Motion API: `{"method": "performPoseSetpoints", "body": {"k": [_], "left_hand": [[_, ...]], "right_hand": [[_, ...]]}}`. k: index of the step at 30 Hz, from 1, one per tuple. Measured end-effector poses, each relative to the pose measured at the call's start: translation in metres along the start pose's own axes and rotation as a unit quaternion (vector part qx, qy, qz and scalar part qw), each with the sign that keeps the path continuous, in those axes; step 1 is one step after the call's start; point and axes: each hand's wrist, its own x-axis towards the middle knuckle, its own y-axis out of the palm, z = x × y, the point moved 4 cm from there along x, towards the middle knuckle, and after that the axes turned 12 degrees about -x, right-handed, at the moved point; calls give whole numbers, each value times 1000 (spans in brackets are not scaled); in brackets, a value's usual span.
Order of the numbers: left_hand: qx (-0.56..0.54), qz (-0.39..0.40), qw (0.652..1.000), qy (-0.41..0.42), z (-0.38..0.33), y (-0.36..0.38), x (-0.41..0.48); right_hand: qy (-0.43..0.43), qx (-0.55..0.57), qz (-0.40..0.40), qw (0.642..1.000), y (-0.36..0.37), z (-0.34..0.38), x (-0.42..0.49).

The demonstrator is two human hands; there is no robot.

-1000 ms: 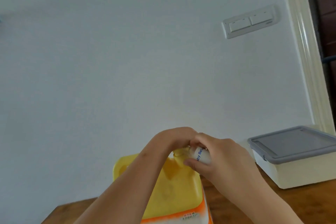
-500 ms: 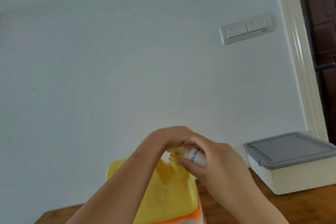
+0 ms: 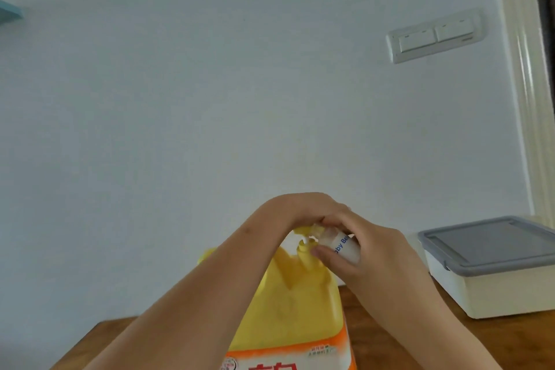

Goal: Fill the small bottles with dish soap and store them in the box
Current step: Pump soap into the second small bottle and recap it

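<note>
A big yellow dish soap jug [image 3: 300,309] with an orange and white label stands on the wooden table [image 3: 405,348] in front of me. My left hand [image 3: 300,210] rests on top of its yellow pump head [image 3: 304,231], fingers curled over it. My right hand [image 3: 369,258] grips a small white bottle [image 3: 342,248] with blue lettering, tilted, its mouth held against the pump's spout. The pump's nozzle tip is hidden by my fingers.
A white storage box [image 3: 492,288] with a grey lid [image 3: 486,242] shut on it sits on the table to the right, near the wall. A light switch plate [image 3: 435,34] is on the wall above, and a door frame [image 3: 522,99] runs down the right edge.
The pump head has risen, showing a gap above the jug's neck. The view has shifted slightly, so the jug and box sit a little differently in frame.
</note>
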Motion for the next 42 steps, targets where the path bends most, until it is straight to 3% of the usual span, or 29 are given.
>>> {"method": "performPoseSetpoints", "body": {"k": [5,12,20,26,34,42], "left_hand": [[-16,-6,999,-27,15,14,4],[52,17,998,29,-7,5,-2],[53,6,999,0,7,16,9],[87,1,996,34,-5,11,2],[2,-31,1000,2,-1,4,1],[21,-4,1000,14,1,12,-1]], "right_hand": [[-5,-68,-1,998,1,1,-6],[15,-13,15,1000,-3,6,-6],[24,-34,14,999,2,3,-7],[33,10,29,999,-2,8,-7],[30,21,-1,999,-2,8,-6],[45,11,23,999,2,6,-8]]}}
